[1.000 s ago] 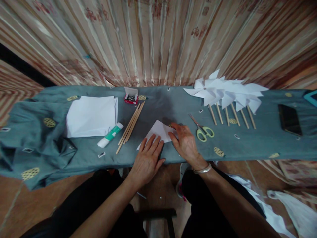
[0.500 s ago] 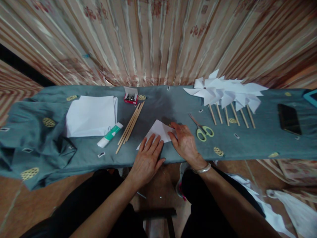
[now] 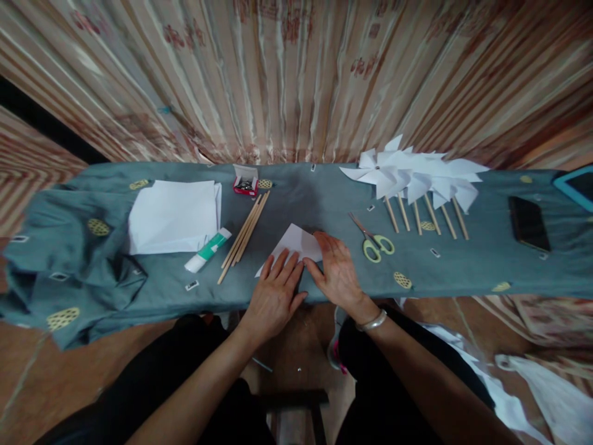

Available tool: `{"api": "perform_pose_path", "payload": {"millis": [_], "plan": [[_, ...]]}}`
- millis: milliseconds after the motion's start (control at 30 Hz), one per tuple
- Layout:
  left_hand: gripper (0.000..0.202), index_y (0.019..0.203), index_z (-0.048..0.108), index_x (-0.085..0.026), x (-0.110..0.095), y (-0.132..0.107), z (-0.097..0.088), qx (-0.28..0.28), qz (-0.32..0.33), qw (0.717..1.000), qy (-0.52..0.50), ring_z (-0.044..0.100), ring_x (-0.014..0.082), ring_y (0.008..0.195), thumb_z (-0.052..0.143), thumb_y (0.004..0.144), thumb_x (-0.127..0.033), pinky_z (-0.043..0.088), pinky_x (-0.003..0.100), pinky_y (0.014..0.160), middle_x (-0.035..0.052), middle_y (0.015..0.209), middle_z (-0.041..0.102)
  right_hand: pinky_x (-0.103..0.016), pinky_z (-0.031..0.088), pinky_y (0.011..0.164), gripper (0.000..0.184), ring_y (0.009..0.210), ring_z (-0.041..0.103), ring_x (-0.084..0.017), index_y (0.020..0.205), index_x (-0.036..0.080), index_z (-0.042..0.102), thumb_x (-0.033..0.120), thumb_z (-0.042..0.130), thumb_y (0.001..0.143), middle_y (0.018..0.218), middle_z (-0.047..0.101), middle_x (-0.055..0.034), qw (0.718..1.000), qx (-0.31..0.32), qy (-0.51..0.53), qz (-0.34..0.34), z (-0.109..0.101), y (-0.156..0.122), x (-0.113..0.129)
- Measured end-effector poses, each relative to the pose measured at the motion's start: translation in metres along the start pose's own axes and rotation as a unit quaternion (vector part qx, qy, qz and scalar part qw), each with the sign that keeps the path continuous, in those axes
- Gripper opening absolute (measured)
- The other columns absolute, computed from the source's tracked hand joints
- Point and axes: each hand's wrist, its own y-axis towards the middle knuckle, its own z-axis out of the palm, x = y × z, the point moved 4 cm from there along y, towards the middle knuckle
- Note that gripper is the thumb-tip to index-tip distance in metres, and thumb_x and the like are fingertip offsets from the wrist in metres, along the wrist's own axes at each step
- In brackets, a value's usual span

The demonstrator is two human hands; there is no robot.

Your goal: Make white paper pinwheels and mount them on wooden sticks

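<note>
A sheet of white paper (image 3: 293, 238), folded into a triangle, lies near the front edge of the cloth-covered table (image 3: 324, 198). My left hand (image 3: 274, 295) rests on its lower left part with the fingers spread flat. At the paper's right corner is my right hand (image 3: 337, 272), fingers stretched out and thumb apart, touching the edge; a bracelet circles that wrist. The hands hide the paper's lower edge. Green-handled scissors (image 3: 372, 238) lie to the right of my right hand, blades partly apart. Several wooden sticks (image 3: 243, 238) lie to the left of the paper.
Farther left are a stack of white paper (image 3: 173, 216) and a green-and-white tube (image 3: 207, 250). A small red box (image 3: 245, 180) of metal pieces stands behind the sticks. At right lie several paper pinwheels (image 3: 417, 176) and a dark phone (image 3: 529, 222). White scraps (image 3: 491, 377) are on the floor.
My right hand has slid slightly left along the paper's edge, its thumb now nearer my left fingers. My left hand stays almost in place. The view has shifted a little.
</note>
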Motion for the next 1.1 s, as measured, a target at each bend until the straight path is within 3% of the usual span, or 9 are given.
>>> {"api": "perform_pose_path", "payload": {"millis": [433, 767, 933, 1100], "plan": [[0.055, 0.141, 0.048, -0.009, 0.003, -0.003, 0.000, -0.019, 0.011, 1.000, 0.001, 0.035, 0.0340, 0.144, 0.052, 0.095, -0.039, 0.032, 0.053, 0.117, 0.0155, 0.151, 0.046, -0.050, 0.042, 0.104, 0.055, 0.126, 0.050, -0.033, 0.140, 0.007, 0.045, 0.043, 0.042, 0.099, 0.137, 0.057, -0.0216, 1.000, 0.005, 0.011, 0.004, 0.005, -0.003, -0.005], [0.048, 0.138, 0.049, -0.010, 0.013, -0.023, -0.009, -0.037, 0.007, 0.999, 0.012, 0.040, 0.0316, 0.141, 0.052, 0.095, -0.032, 0.037, 0.051, 0.114, 0.0159, 0.148, 0.050, -0.052, 0.041, 0.105, 0.049, 0.127, 0.051, -0.033, 0.140, 0.006, 0.048, 0.032, 0.038, 0.099, 0.138, 0.057, -0.0217, 0.999, -0.012, 0.011, 0.044, 0.002, -0.010, -0.026], [0.044, 0.131, 0.054, -0.008, 0.020, -0.031, -0.020, -0.060, -0.004, 0.998, 0.030, 0.053, 0.0320, 0.125, 0.059, 0.090, -0.025, 0.044, 0.049, 0.105, 0.0182, 0.131, 0.060, -0.051, 0.041, 0.106, 0.046, 0.127, 0.050, -0.032, 0.137, 0.008, 0.051, 0.029, 0.038, 0.099, 0.139, 0.057, -0.0196, 0.998, 0.006, 0.006, 0.064, 0.002, -0.008, -0.025], [0.037, 0.122, 0.060, -0.012, 0.025, -0.027, -0.031, -0.054, 0.010, 0.996, 0.066, 0.059, 0.0302, 0.109, 0.062, 0.087, -0.023, 0.047, 0.045, 0.093, 0.0152, 0.117, 0.065, -0.051, 0.040, 0.107, 0.045, 0.129, 0.049, -0.032, 0.138, 0.010, 0.051, 0.029, 0.041, 0.098, 0.141, 0.056, -0.0179, 0.996, 0.013, 0.017, 0.082, 0.002, -0.006, -0.025]]}}
